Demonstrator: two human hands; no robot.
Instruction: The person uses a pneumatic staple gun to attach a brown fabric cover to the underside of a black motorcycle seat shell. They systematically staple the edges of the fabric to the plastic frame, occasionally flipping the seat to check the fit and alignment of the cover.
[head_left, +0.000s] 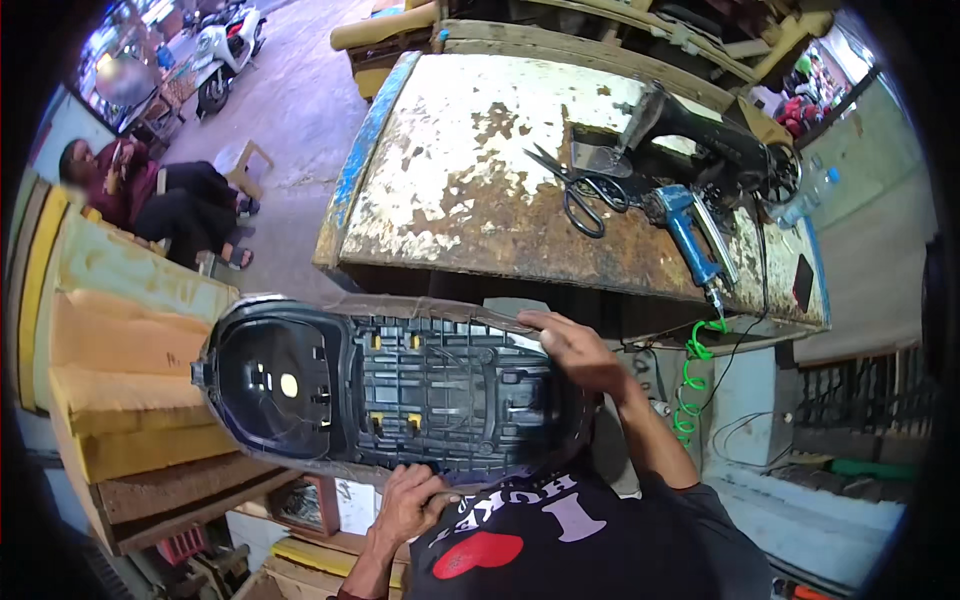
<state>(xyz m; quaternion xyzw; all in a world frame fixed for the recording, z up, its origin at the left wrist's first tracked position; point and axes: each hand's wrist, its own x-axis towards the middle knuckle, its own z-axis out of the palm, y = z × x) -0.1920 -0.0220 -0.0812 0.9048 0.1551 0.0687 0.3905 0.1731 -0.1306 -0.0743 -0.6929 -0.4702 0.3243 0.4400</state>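
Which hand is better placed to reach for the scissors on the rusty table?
Probably the right hand: it rests open on the seat base's far edge, nearest the table and scissors. The left hand grips the near edge, farther away.

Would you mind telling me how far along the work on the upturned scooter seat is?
Cover is wrapped over the seat base rim. Left hand grips the near edge; right hand presses the far edge. Blue stapler and scissors lie unused on the table; fastening seems left.
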